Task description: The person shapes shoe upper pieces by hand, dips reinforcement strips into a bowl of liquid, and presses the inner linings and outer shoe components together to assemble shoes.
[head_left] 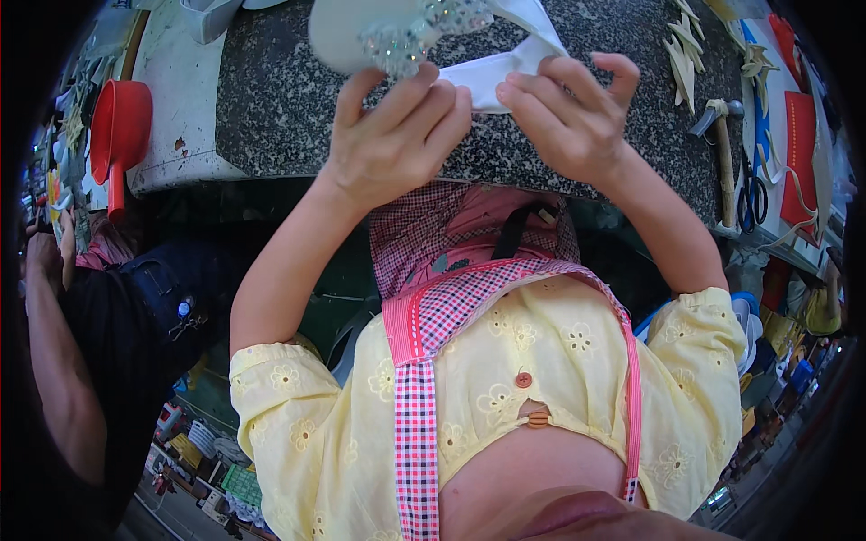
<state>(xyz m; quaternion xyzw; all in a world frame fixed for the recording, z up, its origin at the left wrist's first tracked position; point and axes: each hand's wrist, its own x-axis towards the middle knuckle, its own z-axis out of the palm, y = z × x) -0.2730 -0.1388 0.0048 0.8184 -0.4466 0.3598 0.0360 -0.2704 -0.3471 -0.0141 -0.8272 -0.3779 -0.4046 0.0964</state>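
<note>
A white sandal (338, 38) with glittering bow-like trim (394, 48) lies on the speckled dark stone slab at the top edge of the view, partly cut off. From it a white strap (483, 75) loops toward me. My left hand (397, 126) is closed at the strap's left end, close under the glitter trim, its fingertips partly hidden. With thumb and fingers pressed together, my right hand (573, 117) pinches the strap on the right side, its little finger raised.
On the right lie a hammer (724, 162), dark-handled scissors (752, 194), a red flat piece (799, 158) and several pale strips (686, 54). A red scoop (120, 131) sits at the left of the bench (185, 135). Another person (68, 361) is close on my left.
</note>
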